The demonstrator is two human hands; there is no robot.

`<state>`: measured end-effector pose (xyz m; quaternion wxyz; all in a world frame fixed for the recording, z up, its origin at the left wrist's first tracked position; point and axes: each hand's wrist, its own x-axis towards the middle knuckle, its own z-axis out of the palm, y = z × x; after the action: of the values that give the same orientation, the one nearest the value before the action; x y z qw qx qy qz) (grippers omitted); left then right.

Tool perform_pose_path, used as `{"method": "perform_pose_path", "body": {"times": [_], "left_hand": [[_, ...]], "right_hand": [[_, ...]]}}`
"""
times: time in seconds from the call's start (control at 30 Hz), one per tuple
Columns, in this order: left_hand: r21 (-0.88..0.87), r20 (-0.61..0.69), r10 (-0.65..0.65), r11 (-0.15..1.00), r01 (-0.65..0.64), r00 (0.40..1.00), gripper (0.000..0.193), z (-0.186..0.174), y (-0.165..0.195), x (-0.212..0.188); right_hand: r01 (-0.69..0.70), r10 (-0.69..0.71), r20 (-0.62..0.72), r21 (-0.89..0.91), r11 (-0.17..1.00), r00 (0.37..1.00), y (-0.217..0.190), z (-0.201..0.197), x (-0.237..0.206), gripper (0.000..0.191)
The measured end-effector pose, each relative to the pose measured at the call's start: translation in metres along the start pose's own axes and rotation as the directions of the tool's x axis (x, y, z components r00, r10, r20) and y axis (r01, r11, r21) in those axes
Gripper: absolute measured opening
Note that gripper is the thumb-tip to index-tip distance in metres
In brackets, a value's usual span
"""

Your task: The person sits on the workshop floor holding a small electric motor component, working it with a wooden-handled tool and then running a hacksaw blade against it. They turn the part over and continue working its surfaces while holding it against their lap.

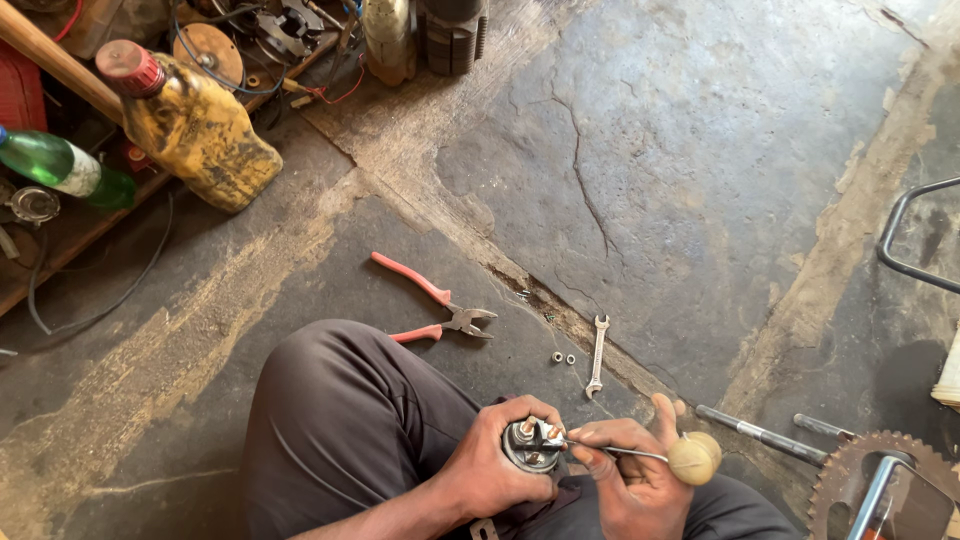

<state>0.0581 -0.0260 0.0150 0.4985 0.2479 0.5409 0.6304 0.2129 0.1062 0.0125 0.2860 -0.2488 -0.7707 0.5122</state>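
My left hand [492,462] grips a small round metal part with terminals on its end [533,445], held over my lap. My right hand [632,472] holds a thin tool with a round wooden knob handle [694,458]. Its tip touches the top of the metal part. Both hands are close together, just above my dark trousers [350,420].
Red-handled pliers [435,305] lie open on the concrete floor ahead. A small wrench [597,356] and two nuts [563,357] lie right of them. A dirty yellow bottle [195,125] and green bottle [60,165] rest at upper left. A sprocket [860,475] sits at lower right.
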Motion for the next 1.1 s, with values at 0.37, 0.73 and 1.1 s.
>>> {"method": "perform_pose_path", "body": {"times": [0.37,0.73,1.1], "left_hand": [[-0.17,-0.016,-0.116,0.979,0.112,0.993,0.048,0.006,0.0,0.003],[-0.373,0.078,-0.271,0.884,0.28,0.959,0.036,0.009,0.018,0.001],[-0.349,0.066,-0.341,0.873,0.342,0.938,0.05,0.009,0.02,0.002]], "right_hand": [[-0.091,0.125,-0.107,0.277,0.956,0.986,0.001,0.013,-0.012,0.036],[-0.087,0.111,-0.094,0.23,0.969,0.989,0.001,0.014,-0.006,0.018],[-0.198,0.233,-0.189,0.186,0.962,0.954,-0.003,0.001,0.002,0.019]]}}
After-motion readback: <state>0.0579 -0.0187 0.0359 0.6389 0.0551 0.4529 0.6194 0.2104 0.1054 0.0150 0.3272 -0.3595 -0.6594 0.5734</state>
